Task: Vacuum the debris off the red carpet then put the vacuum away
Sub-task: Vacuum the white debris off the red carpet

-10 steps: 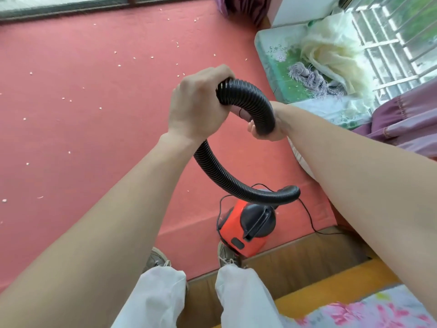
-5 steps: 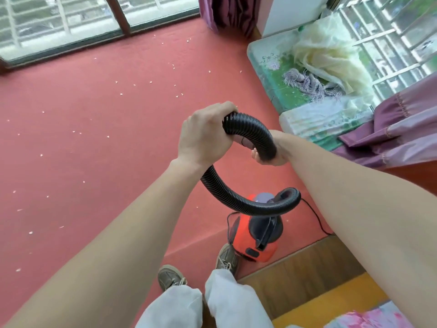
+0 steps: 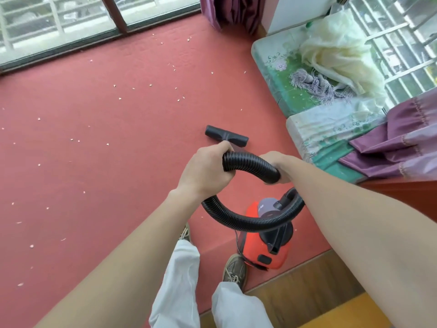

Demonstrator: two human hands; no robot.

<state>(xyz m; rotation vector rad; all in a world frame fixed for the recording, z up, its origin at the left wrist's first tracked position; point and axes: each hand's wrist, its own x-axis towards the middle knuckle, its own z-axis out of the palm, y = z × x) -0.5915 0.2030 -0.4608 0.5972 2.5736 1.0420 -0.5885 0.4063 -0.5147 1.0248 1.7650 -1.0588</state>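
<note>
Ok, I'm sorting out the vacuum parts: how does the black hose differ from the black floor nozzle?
The hose is ribbed and bent in a loop; the floor nozzle is smooth and a straight bar. The hose is held up by the left hand and right hand; the floor nozzle lies on the red carpet, untouched. The hose runs to the orange vacuum; the floor nozzle looks unattached. Both are black.

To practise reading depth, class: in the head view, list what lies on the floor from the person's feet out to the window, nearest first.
nearer brown shoe → red vacuum → black floor nozzle → window frame
</note>
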